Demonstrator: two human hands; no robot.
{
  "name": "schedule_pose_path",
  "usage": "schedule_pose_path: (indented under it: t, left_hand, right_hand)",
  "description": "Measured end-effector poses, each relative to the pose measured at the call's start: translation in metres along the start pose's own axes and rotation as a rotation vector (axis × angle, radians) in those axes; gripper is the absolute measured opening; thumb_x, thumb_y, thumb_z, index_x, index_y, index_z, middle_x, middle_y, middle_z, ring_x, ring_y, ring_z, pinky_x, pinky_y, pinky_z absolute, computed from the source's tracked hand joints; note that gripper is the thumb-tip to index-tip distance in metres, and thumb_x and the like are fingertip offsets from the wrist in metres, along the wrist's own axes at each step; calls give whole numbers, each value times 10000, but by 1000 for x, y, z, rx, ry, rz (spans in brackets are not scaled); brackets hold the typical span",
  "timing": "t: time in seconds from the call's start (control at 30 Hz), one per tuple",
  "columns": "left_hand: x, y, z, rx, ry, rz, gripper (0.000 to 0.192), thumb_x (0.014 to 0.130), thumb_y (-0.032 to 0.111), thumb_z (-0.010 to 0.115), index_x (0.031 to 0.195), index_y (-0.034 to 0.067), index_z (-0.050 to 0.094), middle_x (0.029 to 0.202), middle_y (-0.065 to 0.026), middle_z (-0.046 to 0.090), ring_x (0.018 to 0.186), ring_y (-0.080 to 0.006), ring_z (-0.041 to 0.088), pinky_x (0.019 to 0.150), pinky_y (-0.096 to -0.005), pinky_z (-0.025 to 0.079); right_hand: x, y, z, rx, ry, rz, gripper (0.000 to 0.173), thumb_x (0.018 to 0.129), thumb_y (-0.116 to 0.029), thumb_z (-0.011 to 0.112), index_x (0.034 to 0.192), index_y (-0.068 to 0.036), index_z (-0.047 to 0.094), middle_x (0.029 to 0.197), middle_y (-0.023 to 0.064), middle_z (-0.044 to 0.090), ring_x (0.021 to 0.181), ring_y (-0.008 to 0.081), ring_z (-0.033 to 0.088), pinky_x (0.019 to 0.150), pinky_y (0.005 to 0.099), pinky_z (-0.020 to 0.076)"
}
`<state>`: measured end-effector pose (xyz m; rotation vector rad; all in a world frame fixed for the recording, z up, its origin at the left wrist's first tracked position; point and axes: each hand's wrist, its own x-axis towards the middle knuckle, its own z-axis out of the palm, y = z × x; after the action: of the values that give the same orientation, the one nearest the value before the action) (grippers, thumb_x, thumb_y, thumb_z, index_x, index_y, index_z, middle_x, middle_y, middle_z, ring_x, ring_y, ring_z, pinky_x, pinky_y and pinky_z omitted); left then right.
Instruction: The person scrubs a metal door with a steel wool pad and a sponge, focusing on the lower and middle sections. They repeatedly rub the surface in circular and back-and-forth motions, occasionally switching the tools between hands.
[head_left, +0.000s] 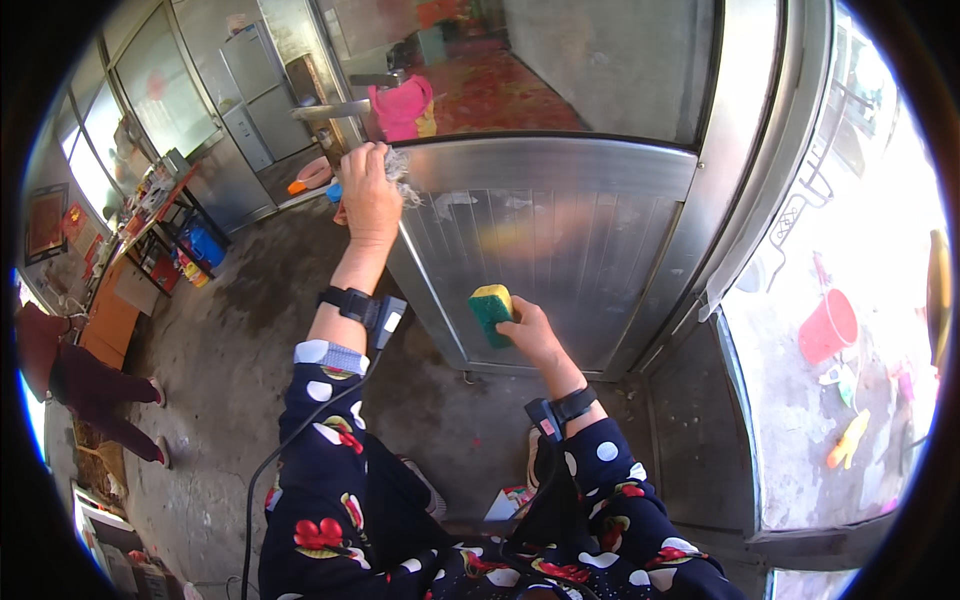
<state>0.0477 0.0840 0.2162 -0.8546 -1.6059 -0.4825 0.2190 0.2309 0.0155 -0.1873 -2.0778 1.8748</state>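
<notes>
My left hand (370, 196) is raised at the free edge of a metal-framed door (547, 169), just below its glass pane (607, 67). A grey, frayed scrubber or rag (397, 176) sticks out from under its fingers; which of the two it is, I cannot tell. Lower down, my right hand (534, 330) grips a sponge (491, 311) with a green scouring side and a yellow side, held in front of the door's ribbed lower panel (555, 262). A pink cloth (401, 106) hangs at the door handle (334, 110), above my left hand.
To the right, beyond the door frame, a pink bucket (828, 327) and a yellow-orange glove (849, 439) lie outdoors. At left, a person (97, 382) stands near a cluttered table (142, 225). A blue container (202, 244) and a pink basin (313, 172) rest on the floor.
</notes>
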Motion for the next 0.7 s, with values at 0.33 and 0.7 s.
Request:
schedule_pose_path:
  t: [0.33, 0.7]
  left_hand:
    - [4, 103, 36, -285, -142, 578, 680, 735, -54, 600, 1382, 50, 417, 1396, -106, 406, 1346, -269, 369, 1101, -355, 368]
    - [62, 233, 58, -198, -89, 790, 564, 833, 23, 541, 1378, 31, 398, 1459, -60, 333, 1407, -202, 275, 1089, -264, 380]
  right_hand:
    - [-2, 1, -12, -40, 45, 49, 341, 742, -61, 642, 1074, 6, 606, 889, 105, 631, 827, 191, 597, 765, 317, 478]
    - [4, 11, -8, -158, 104, 92, 356, 716, -86, 687, 1052, 10, 625, 861, 158, 656, 816, 250, 632, 746, 352, 491]
